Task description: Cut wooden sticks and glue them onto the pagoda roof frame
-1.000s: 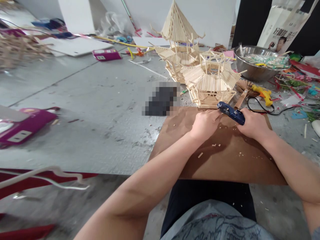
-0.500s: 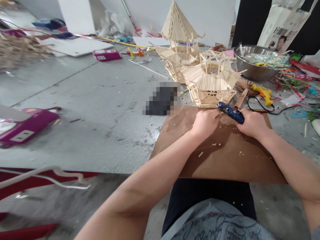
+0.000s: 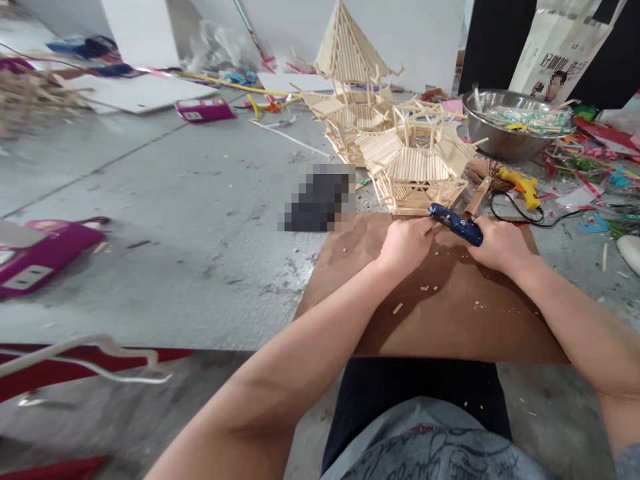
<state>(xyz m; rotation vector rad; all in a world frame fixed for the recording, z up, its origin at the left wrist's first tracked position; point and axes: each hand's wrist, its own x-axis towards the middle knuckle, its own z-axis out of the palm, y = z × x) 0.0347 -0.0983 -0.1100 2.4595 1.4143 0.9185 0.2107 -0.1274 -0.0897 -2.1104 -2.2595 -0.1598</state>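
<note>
Still grips the blue tool [image 3: 455, 225] in the right hand [image 3: 505, 245], with fingers curled closed around its near end. Keeps the tool aslant over the far part of the brown sheet [image 3: 450, 333], with its other end pointing toward the left hand [image 3: 405, 245]. Holds the left fingers bent and drawn together just beside that end; cannot tell about contact with the tool, nor about anything pinched there.

Compared with half a second ago, shows almost no change in the pose of either hand. Has swung the view slightly to the right, carrying hands, tool and models alike a little leftward in the frame. Repeats the same spacing between tool and nearer model [image 3: 415, 163], built of sticks and standing at the far edge of the sheet. Leaves the taller model [image 3: 353, 50] in place behind it, and the wood scraps [image 3: 397, 309] unmoved on the sheet between the forearms.

Right of the nearer model, still includes the pleated fan [image 3: 483, 173], the yellow glue gun [image 3: 523, 187] and, farther back, the steel bowl [image 3: 500, 141]. Left of the sheet, keeps the dark object [image 3: 317, 203], blurred into blocks, on the grey table [image 3: 200, 280].
</note>
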